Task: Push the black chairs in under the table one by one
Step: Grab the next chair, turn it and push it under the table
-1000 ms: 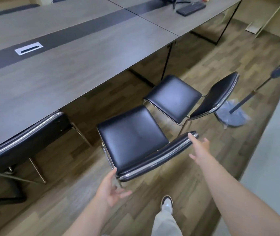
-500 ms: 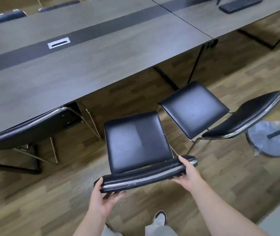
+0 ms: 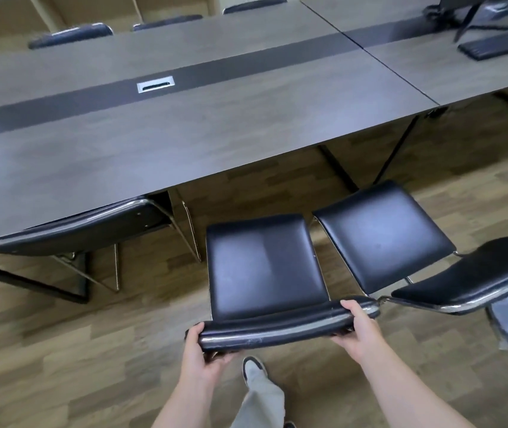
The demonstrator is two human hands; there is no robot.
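Table (image 3: 184,143) ahead, chair (image 3: 265,264) facing it

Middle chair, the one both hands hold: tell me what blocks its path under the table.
Nothing visible blocks the held chair. The floor between its seat and the table edge is bare. The tucked chair stands apart on the left; the right chair sits close beside it, nearly touching, so push straight.

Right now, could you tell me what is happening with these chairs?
A person is tidying black chairs at the long grey table. Both hands, the left hand and right hand, grip the backrest of the middle chair, which stands clear of the table. The chair on the left is already tucked under; the chair on the right is still out.
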